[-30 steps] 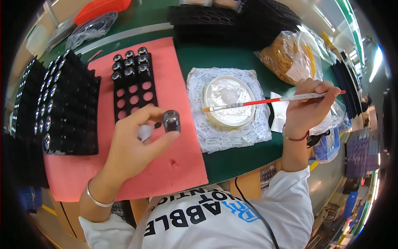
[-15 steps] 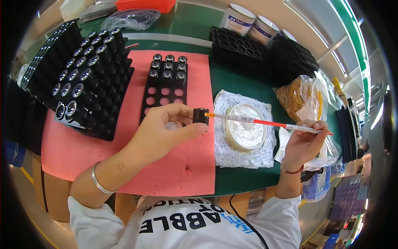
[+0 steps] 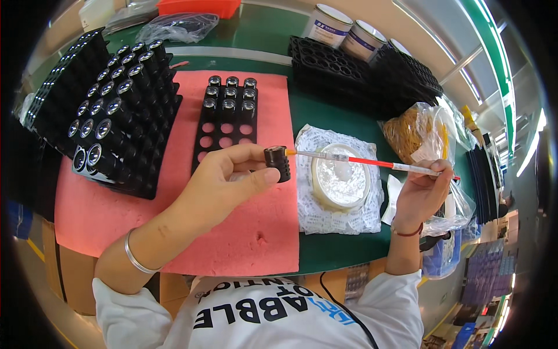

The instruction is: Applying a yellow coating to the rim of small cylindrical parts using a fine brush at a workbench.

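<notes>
Between the thumb and fingers of my left hand (image 3: pixel 218 180) is a short black ribbed cylinder (image 3: pixel 278 164), tilted so its round end shows. A slim brush (image 3: pixel 372 161) with a red and clear handle is pinched in my right hand (image 3: pixel 421 195). Its orange tip meets the cylinder's upper right rim; whether it reaches inside I cannot tell. Just beyond my left hand lies a black holed tray (image 3: pixel 218 129), its far rows filled with lens-topped black cylinders (image 3: pixel 229 106). Below the brush, a round white dish (image 3: pixel 368 177) with shiny clear contents sits on crumpled printed paper (image 3: pixel 308 218).
A pink mat (image 3: pixel 267 232) covers the bench's left part. Stacked trays of lens-topped cylinders (image 3: pixel 125 116) stand at the left. Black trays (image 3: pixel 331 61) and cans (image 3: pixel 328 26) are at the far right, near a plastic bag of yellow-brown material (image 3: pixel 410 136). An orange bin (image 3: pixel 200 6) is at the back.
My left hand has tilted the black cylinder, so its round end now faces more upward. The brush has followed slightly left, its tip still at the rim. The whole view has shifted a little.
</notes>
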A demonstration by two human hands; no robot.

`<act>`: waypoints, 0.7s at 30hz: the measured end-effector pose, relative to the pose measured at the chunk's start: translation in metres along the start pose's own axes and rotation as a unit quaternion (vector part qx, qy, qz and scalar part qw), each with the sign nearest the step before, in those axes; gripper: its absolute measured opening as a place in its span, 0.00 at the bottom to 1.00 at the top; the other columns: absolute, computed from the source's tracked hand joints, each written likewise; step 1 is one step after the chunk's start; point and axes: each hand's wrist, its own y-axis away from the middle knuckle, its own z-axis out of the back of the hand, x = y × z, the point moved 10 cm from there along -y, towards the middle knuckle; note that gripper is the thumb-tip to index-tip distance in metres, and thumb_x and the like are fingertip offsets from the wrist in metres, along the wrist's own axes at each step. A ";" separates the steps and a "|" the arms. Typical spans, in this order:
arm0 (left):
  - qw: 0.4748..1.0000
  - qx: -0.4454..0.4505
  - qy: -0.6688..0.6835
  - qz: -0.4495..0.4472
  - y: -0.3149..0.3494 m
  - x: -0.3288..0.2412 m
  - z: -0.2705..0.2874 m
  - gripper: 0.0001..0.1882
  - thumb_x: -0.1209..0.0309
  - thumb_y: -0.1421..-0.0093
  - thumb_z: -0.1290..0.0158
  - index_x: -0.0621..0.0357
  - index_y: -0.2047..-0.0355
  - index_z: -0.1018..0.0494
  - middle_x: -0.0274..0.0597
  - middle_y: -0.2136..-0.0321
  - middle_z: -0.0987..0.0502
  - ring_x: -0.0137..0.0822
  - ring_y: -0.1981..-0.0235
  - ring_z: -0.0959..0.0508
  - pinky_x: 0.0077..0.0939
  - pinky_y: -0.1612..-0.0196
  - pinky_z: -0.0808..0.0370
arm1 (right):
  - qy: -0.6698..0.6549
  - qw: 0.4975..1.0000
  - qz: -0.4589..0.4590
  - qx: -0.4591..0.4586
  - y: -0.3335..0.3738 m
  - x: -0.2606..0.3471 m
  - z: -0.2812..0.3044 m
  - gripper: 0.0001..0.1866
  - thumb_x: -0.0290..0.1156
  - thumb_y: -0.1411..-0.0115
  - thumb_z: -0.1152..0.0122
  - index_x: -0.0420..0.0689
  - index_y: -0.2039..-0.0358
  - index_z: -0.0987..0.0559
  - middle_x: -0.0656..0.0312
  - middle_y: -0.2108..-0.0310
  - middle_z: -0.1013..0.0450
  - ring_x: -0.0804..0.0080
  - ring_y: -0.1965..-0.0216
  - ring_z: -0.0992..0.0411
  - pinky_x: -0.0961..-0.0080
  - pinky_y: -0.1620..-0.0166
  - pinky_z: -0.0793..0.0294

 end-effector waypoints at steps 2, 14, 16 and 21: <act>1.000 0.008 0.011 -0.008 0.001 -0.001 -0.001 0.14 0.71 0.49 0.47 0.65 0.63 0.31 0.35 0.69 0.28 0.20 0.70 0.30 0.12 0.65 0.34 | 0.021 1.000 0.003 -0.009 0.000 -0.001 0.003 0.16 0.40 0.39 0.65 0.41 0.73 0.36 0.54 0.83 0.33 0.72 0.84 0.33 0.84 0.77 0.33; 0.998 -0.032 -0.021 -0.043 -0.005 0.004 0.009 0.14 0.68 0.54 0.42 0.61 0.68 0.30 0.30 0.73 0.29 0.14 0.78 0.37 0.07 0.74 0.40 | -0.089 0.994 -0.039 -0.045 0.002 -0.002 0.005 0.16 0.44 0.40 0.62 0.43 0.74 0.36 0.59 0.84 0.33 0.78 0.84 0.37 0.87 0.80 0.38; 0.998 -0.032 -0.027 -0.050 -0.005 0.005 0.010 0.14 0.68 0.54 0.42 0.61 0.69 0.30 0.29 0.74 0.30 0.14 0.80 0.38 0.07 0.75 0.41 | -0.058 0.997 -0.050 -0.011 0.005 -0.004 -0.003 0.17 0.44 0.40 0.64 0.43 0.74 0.37 0.58 0.85 0.34 0.77 0.85 0.36 0.87 0.80 0.37; 0.997 -0.024 -0.046 -0.052 -0.003 0.004 0.009 0.14 0.68 0.54 0.42 0.60 0.69 0.31 0.30 0.73 0.31 0.13 0.81 0.41 0.07 0.76 0.43 | -0.008 1.000 -0.017 -0.001 0.006 -0.002 -0.005 0.17 0.43 0.39 0.65 0.42 0.73 0.37 0.57 0.85 0.33 0.77 0.85 0.35 0.87 0.80 0.36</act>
